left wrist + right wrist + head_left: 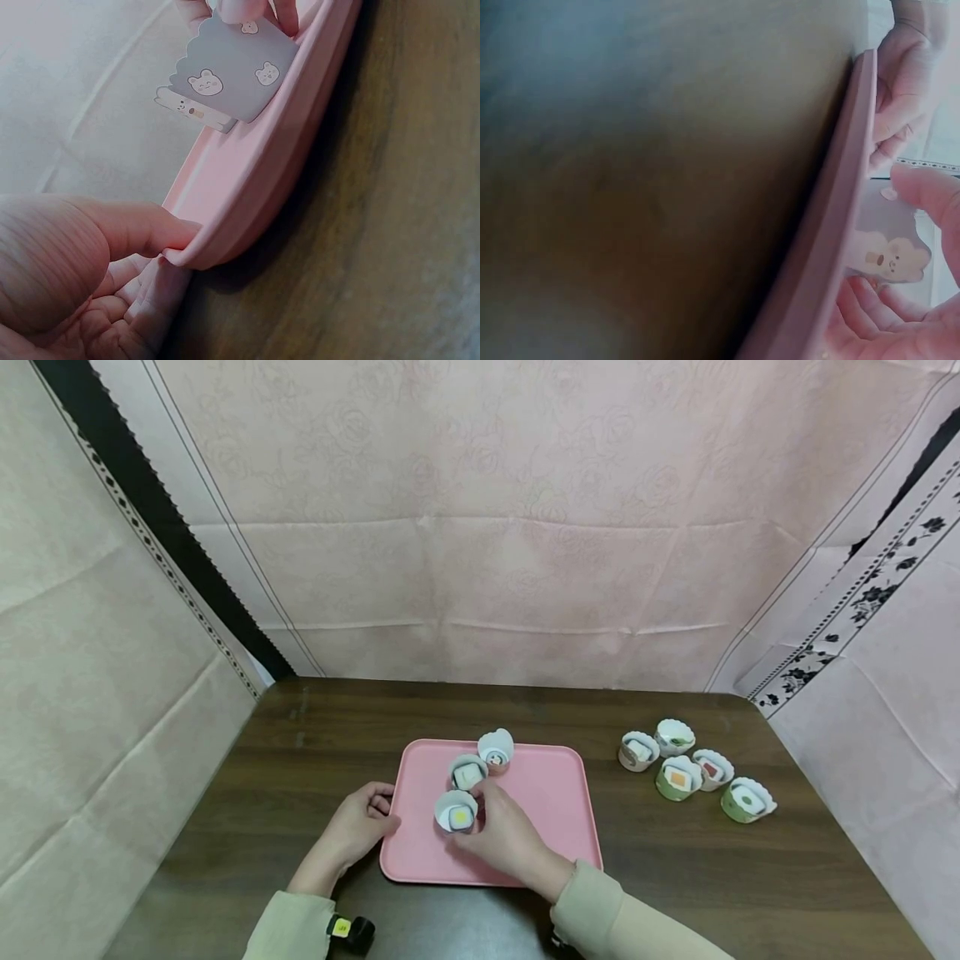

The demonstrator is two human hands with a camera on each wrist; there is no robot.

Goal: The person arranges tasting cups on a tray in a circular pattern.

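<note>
My left hand (357, 828) is at the left edge of a pink tray (543, 789). In the left wrist view its thumb lies over the tray's rim with the fingers beneath. My right hand (504, 837) holds a small grey-blue paper cup (238, 71) printed with bear faces, low over the tray. Thumb and fingers span the cup's sides in the right wrist view. A yellow-and-white piece (461, 817) shows inside that cup. Behind it on the tray, in a slanting row, stand a second cup (456, 763) with a pale block and a third white cup (496, 740).
Right of the tray, several similar paper cups stand grouped on the dark wooden table (525, 702). One green cup (738, 810) sits nearest the right side, beside another with an orange piece (677, 778). Pale patterned cloth (480, 568) hangs behind the table.
</note>
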